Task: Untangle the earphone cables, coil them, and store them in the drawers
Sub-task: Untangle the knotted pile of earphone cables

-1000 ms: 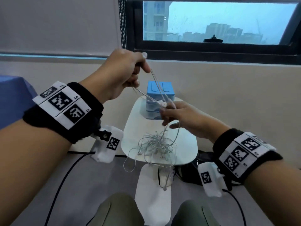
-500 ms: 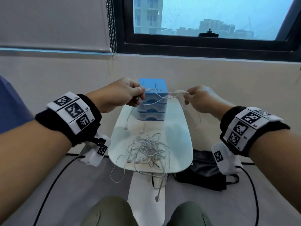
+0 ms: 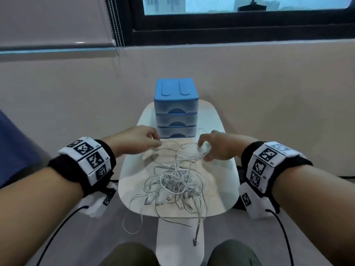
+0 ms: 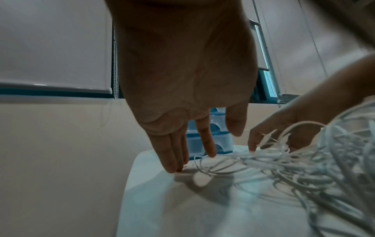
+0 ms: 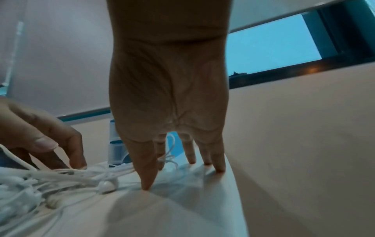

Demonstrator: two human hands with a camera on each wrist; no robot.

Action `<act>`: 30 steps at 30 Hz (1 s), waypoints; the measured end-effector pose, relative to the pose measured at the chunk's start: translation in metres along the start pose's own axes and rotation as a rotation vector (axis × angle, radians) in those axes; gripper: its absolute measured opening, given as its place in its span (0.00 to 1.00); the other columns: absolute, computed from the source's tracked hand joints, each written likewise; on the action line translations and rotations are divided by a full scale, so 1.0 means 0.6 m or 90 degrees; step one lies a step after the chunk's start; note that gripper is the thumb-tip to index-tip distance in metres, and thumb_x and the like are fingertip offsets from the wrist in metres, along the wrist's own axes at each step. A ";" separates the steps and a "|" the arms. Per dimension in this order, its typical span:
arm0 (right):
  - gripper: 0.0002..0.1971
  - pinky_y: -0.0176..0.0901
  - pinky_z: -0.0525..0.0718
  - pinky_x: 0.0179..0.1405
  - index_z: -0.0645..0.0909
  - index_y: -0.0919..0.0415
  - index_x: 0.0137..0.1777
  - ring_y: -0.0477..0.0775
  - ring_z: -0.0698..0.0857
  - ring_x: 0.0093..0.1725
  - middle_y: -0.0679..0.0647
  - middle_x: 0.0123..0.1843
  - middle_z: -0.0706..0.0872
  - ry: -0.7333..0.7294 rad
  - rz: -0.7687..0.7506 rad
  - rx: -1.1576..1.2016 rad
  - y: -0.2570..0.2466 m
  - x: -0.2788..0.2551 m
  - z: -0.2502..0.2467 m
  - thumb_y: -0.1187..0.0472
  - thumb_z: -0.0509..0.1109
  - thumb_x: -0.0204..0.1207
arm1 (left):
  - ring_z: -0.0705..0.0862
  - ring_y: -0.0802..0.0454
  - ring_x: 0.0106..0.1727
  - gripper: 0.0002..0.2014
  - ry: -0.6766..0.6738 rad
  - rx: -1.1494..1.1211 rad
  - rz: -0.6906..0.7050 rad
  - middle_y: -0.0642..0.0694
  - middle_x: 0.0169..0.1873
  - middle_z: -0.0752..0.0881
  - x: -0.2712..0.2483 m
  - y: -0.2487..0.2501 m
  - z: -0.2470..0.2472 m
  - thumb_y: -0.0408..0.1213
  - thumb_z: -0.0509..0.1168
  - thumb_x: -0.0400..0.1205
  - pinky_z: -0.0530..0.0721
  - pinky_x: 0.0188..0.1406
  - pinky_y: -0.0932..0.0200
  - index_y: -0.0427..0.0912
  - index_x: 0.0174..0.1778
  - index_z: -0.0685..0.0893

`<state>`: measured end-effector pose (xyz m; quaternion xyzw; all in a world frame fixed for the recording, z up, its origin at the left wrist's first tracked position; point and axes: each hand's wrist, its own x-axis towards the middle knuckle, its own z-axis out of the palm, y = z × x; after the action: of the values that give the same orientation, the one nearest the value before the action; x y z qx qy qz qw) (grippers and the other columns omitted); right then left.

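We find the tangled earphone cables [image 3: 173, 184] heaped on the white desk [image 3: 221, 189], mostly toward its 6 o'clock edge, with several loops and a plug hanging over that edge. One separated earphone cable [image 3: 182, 150] lies stretched across the desk between the two hands, just in front of the blue drawer unit [image 3: 175, 110], which stands at the desk's 12 o'clock end with all three drawers closed. The left hand [image 3: 137, 140] sits at 10 o'clock of the heap, its fingers [image 4: 172, 154] extended and slightly apart, tips on the desk beside the cable. The right hand [image 3: 221, 146] sits at 2 o'clock, fingers [image 5: 146, 168] straight and spread, tips pressing the desk, the cable passing among them.
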<state>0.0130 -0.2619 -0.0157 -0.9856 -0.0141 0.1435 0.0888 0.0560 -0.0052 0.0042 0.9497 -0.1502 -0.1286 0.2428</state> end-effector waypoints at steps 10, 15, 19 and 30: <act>0.28 0.45 0.76 0.48 0.78 0.53 0.70 0.57 0.78 0.51 0.47 0.45 0.76 0.013 0.018 -0.053 0.007 0.044 -0.020 0.55 0.83 0.72 | 0.79 0.49 0.47 0.09 -0.027 0.308 0.128 0.50 0.48 0.80 0.041 -0.046 0.032 0.55 0.69 0.84 0.72 0.42 0.53 0.57 0.47 0.77; 0.26 0.42 0.71 0.31 0.74 0.55 0.74 0.49 0.74 0.38 0.50 0.52 0.75 0.007 0.044 -0.060 0.011 0.067 -0.029 0.53 0.78 0.79 | 0.78 0.45 0.40 0.10 0.029 0.300 0.112 0.51 0.34 0.80 0.076 -0.068 0.019 0.51 0.67 0.85 0.73 0.37 0.52 0.53 0.42 0.76; 0.33 0.45 0.73 0.34 0.68 0.49 0.80 0.58 0.78 0.51 0.51 0.48 0.77 0.005 0.049 -0.022 0.012 0.085 -0.032 0.53 0.78 0.78 | 0.78 0.48 0.40 0.08 0.027 0.282 0.092 0.49 0.37 0.80 0.099 -0.070 0.014 0.47 0.67 0.86 0.73 0.36 0.53 0.53 0.42 0.78; 0.34 0.52 0.77 0.50 0.63 0.50 0.84 0.62 0.81 0.60 0.54 0.59 0.80 0.005 0.033 -0.054 0.001 0.093 -0.043 0.51 0.74 0.82 | 0.79 0.45 0.42 0.09 0.022 0.314 0.047 0.47 0.40 0.79 0.122 -0.051 0.010 0.50 0.65 0.87 0.74 0.40 0.53 0.49 0.48 0.78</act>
<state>0.0738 -0.2639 -0.0070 -0.9891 0.0059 0.1410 0.0430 0.1285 -0.0078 -0.0284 0.9763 -0.2071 -0.0625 0.0104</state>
